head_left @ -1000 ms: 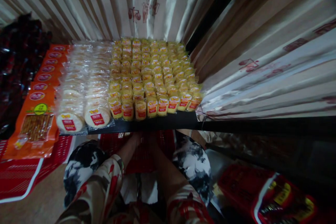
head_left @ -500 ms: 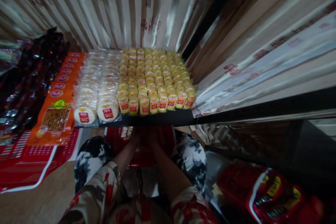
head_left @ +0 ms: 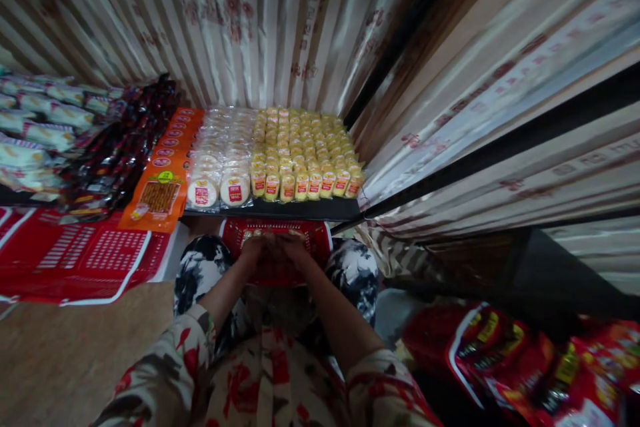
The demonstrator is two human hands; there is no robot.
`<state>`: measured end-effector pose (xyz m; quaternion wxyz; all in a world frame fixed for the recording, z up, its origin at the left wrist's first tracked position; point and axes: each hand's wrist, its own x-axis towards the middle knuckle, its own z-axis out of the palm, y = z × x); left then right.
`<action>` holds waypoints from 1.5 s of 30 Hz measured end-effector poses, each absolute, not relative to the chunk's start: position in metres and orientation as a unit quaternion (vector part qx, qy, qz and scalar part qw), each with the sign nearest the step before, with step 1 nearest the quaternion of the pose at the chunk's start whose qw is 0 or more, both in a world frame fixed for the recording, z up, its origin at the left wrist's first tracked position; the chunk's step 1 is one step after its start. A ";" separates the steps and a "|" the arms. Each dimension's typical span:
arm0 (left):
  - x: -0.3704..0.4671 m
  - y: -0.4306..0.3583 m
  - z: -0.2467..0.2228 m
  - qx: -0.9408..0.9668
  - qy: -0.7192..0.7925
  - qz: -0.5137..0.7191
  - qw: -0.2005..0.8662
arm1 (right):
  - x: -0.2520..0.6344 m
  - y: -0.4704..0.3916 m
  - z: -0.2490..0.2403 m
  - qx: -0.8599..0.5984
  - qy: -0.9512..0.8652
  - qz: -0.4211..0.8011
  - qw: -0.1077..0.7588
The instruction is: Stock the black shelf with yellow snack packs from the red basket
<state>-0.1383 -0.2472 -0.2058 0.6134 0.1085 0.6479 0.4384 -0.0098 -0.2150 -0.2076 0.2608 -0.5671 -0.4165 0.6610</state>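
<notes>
Between the knees stands a red basket (head_left: 321, 235) with small wrapped pieces inside. My left hand (head_left: 255, 245) and my right hand (head_left: 293, 247) are close together over its inside, below the shelf edge. Both are dim and small, so their fingers and anything in them cannot be made out. On the black shelf (head_left: 280, 208) above sit rows of yellow wrapped cakes (head_left: 303, 153). Left of those lie white round packaged crackers (head_left: 235, 190) in two rows, then orange snack packets (head_left: 161, 197).
Dark shiny packets (head_left: 130, 147) and white snack bags (head_left: 45, 113) lie at the left, above a red basket (head_left: 100, 250) with a white handle. Red bags (head_left: 520, 353) fill the lower right. Striped curtains (head_left: 260, 27) hang behind the shelf.
The view has shifted, so the shelf goods appear smaller and more white bags show at the left. My hands and the basket between the knees show more clearly.
</notes>
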 end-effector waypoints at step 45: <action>-0.145 -0.277 -0.110 0.358 0.499 0.468 0.636 | 0.006 -0.226 -0.096 -0.407 -0.506 0.645 0.402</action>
